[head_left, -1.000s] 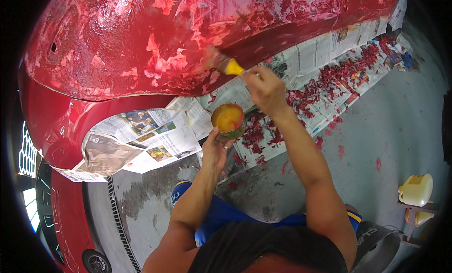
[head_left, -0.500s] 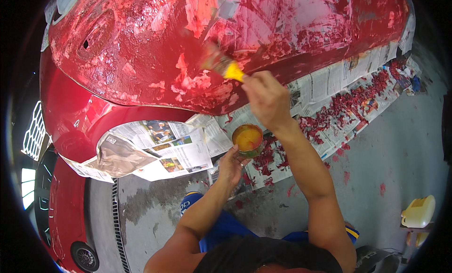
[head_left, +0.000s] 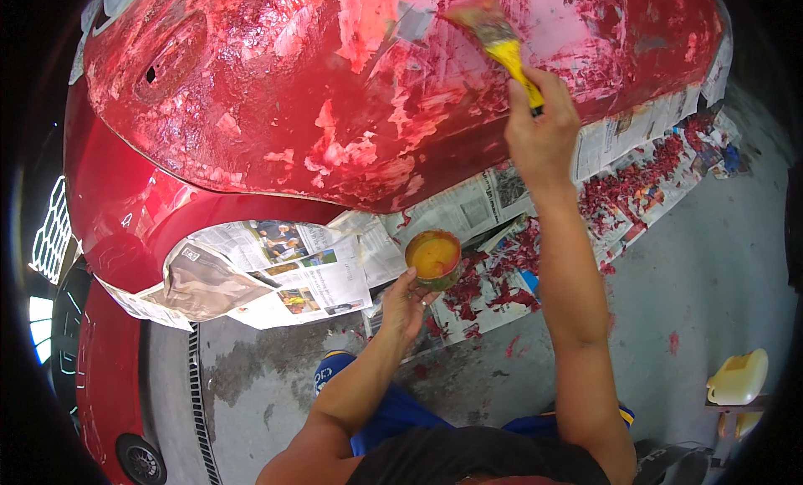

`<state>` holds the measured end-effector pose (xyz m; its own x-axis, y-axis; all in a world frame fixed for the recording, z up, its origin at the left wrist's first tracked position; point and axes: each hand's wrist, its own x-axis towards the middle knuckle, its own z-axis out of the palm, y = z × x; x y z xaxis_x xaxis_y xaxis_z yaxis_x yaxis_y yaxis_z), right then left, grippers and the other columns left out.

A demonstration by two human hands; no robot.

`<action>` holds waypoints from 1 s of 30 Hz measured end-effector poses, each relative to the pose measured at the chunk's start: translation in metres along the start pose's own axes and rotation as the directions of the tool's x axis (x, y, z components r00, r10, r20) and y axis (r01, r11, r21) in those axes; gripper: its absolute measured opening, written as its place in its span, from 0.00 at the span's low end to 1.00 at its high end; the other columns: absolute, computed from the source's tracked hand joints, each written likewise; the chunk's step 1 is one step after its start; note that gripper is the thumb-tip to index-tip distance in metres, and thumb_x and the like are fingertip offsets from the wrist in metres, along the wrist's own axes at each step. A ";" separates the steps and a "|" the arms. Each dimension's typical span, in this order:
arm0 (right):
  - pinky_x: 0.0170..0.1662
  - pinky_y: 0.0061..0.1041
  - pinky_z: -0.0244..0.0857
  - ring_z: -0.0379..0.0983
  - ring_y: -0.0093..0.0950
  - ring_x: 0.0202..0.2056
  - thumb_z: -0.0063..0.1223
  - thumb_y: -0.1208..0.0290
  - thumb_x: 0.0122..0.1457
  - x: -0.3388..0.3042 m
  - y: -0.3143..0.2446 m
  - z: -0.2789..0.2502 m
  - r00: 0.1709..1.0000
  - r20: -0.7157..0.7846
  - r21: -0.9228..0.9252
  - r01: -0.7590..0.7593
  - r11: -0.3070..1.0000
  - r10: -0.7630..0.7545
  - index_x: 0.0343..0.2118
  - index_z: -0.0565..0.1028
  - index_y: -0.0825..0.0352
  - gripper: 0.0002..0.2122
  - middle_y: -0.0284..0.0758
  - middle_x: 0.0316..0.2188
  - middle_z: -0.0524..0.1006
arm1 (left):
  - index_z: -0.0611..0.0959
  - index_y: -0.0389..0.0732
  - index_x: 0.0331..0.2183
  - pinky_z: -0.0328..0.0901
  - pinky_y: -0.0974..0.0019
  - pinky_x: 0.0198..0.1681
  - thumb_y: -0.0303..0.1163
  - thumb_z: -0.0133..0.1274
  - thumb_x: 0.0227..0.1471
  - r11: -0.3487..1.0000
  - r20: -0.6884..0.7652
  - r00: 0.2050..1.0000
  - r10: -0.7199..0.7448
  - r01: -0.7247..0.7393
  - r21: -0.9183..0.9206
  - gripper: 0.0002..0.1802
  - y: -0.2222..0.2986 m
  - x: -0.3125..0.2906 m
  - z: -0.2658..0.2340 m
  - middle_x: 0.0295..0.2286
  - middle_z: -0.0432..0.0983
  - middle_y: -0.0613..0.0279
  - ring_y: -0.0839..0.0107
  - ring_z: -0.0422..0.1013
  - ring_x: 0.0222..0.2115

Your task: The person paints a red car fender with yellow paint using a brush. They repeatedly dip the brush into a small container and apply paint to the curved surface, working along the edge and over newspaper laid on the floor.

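Note:
My right hand (head_left: pixel 545 134) grips the yellow handle of a paintbrush (head_left: pixel 502 50). Its wide bristles touch or hover just over a red car panel (head_left: pixel 335 125), near a pale bare patch; I cannot tell which. Much of the panel's red paint is wrinkled or lifted, with pink and whitish patches, and its left part looks wet and shiny. Below the panel's edge, my left hand (head_left: pixel 405 305) holds a small round can (head_left: pixel 433 259) from underneath and the side. Yellow-orange liquid lies inside the can, with reddish smears on its rim.
Newspaper (head_left: pixel 309 276) masks the wheel area and lines the panel's lower edge. Red paint scrapings (head_left: pixel 631 180) litter more newspaper on the grey floor (head_left: pixel 661 284). Another red car (head_left: pixel 109 368) stands at the left beside a floor grate (head_left: pixel 199 401). At lower right sits a cream jug (head_left: pixel 738 376).
My right hand has carried the brush up and to the right across the panel. The can in my left hand has shifted only slightly left.

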<state>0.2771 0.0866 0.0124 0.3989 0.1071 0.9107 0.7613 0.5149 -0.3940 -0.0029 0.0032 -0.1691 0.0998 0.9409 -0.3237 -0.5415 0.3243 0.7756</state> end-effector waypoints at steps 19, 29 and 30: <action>0.33 0.44 0.68 0.74 0.49 0.32 0.53 0.74 0.60 0.012 -0.043 -0.012 0.950 0.304 -0.002 0.076 0.997 -0.072 0.36 0.73 0.68 0.04 0.45 0.30 0.75 | 0.72 0.37 0.52 0.66 0.52 0.53 0.46 0.60 0.55 0.998 0.103 0.994 -0.041 0.035 0.059 0.30 0.004 0.007 0.010 0.48 0.72 0.55 0.59 0.70 0.50; 0.34 0.34 0.69 0.77 0.38 0.32 0.57 0.75 0.57 0.014 -0.046 -0.052 0.682 0.723 -0.423 0.317 0.849 0.105 0.38 0.76 0.67 0.06 0.41 0.33 0.79 | 0.78 0.36 0.43 0.70 0.55 0.46 0.34 0.61 0.55 0.995 0.217 0.976 -0.016 0.037 -0.092 0.17 0.014 0.044 0.045 0.39 0.77 0.60 0.67 0.74 0.41; 0.35 0.30 0.69 0.77 0.31 0.32 0.57 0.76 0.58 0.028 -0.048 -0.065 0.649 0.721 -0.451 0.175 0.875 0.241 0.38 0.77 0.68 0.06 0.38 0.33 0.79 | 0.78 0.36 0.43 0.70 0.55 0.46 0.33 0.61 0.55 0.992 0.244 0.969 -0.026 0.055 -0.109 0.16 0.013 0.051 0.049 0.39 0.77 0.60 0.67 0.74 0.42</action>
<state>0.2847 0.0099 0.0485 0.0740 0.8071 0.5857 0.9667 0.0862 -0.2409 0.0360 0.0596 -0.1493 0.3148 0.9274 -0.2020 -0.6234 0.3625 0.6928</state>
